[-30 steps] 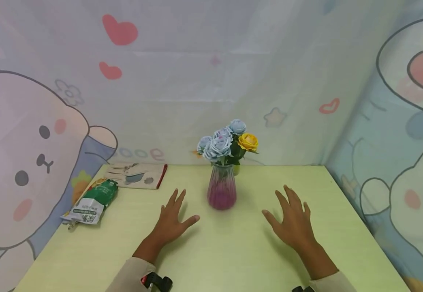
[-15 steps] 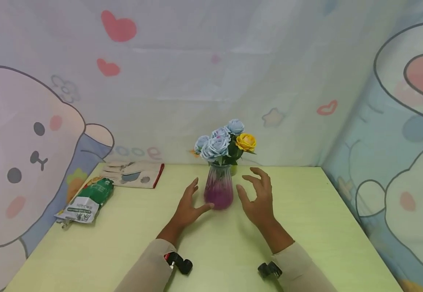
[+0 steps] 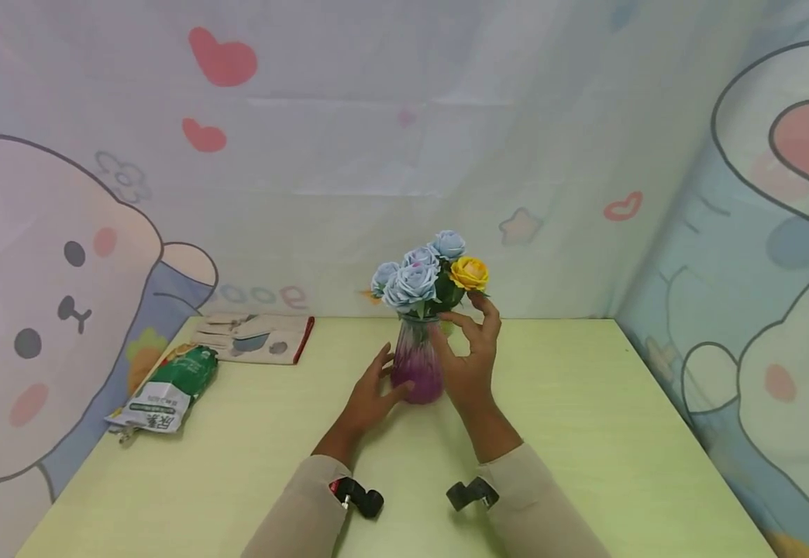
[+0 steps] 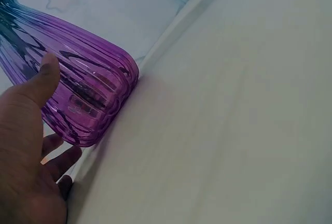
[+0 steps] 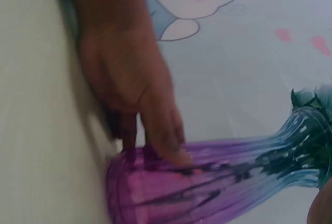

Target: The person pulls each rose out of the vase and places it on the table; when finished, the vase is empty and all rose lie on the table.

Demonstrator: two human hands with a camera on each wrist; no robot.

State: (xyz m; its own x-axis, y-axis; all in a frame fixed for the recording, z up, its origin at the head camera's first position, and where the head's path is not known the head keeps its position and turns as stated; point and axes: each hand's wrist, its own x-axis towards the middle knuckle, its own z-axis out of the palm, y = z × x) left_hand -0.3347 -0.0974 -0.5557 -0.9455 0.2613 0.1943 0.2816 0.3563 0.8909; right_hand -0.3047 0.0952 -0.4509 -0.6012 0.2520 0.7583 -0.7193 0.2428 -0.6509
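Note:
A ribbed glass vase (image 3: 416, 358), purple below and paler at the neck, stands upright on the table. Pale blue artificial roses (image 3: 413, 285) and one yellow rose (image 3: 469, 273) rise from it, their dark stems showing through the glass. My left hand (image 3: 368, 401) holds the lower left side, thumb across the front (image 4: 47, 76) and fingers round the far side. My right hand (image 3: 473, 370) is at the vase's right, fingers bent and apart, a fingertip just under the yellow rose. Whether it touches the flower cannot be told; in the right wrist view only a fingertip (image 5: 320, 206) of it shows.
A green and white plastic packet (image 3: 170, 391) lies at the table's left edge. Behind it is a pale printed cloth glove (image 3: 254, 339) with red trim. A small yellow-green object (image 3: 447, 328) shows behind the vase. Cartoon-printed curtains (image 3: 349, 155) border the back and sides.
Both hands have come inward and forward to the vase. The left has closed round its lower side; the right has risen toward the yellow rose. The vase stays in place.

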